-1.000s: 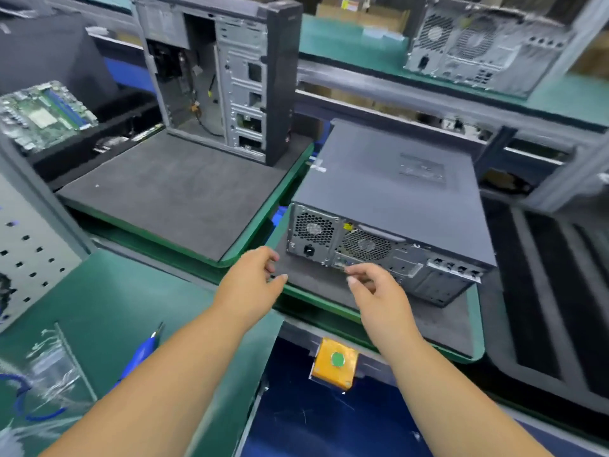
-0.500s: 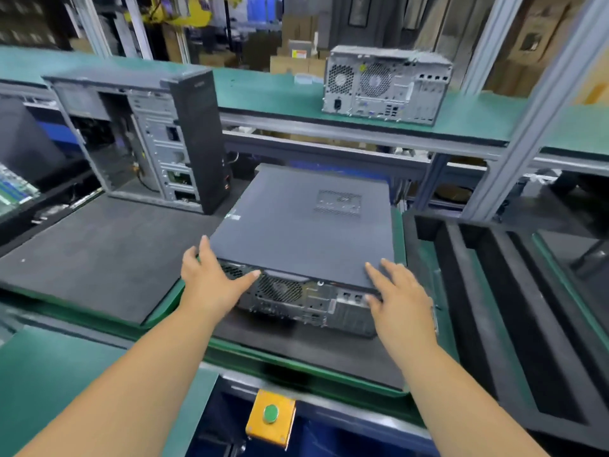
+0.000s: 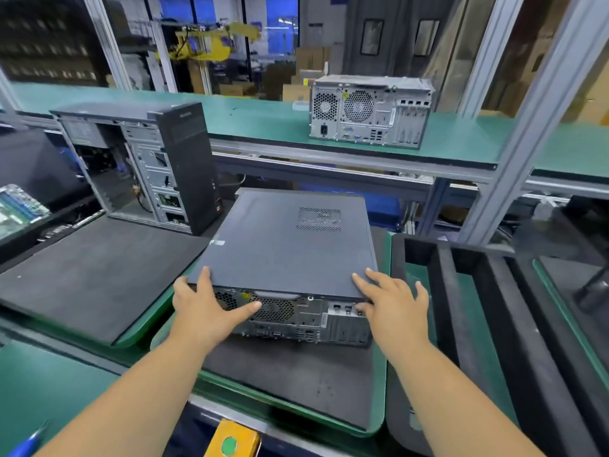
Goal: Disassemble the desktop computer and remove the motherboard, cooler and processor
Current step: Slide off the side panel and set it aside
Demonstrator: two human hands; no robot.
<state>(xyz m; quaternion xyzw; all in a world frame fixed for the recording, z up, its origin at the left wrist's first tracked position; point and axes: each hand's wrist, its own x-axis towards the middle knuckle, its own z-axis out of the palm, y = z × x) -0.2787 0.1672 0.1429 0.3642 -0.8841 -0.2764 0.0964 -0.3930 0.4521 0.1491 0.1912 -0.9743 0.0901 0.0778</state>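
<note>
Fingers [image 3: 364,278] now farther onto computer [image 3: 290,245] lid.

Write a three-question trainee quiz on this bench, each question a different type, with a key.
1. True or false: the side cover of the desktop computer between the left hand and right hand is already off.
2. Which case stands upright with its side open? A) the black tower at left B) the grey case on the far shelf
3. Fill in: the computer lies on a dark ___ mat.

Key: 1 false; 2 A; 3 foam
</note>
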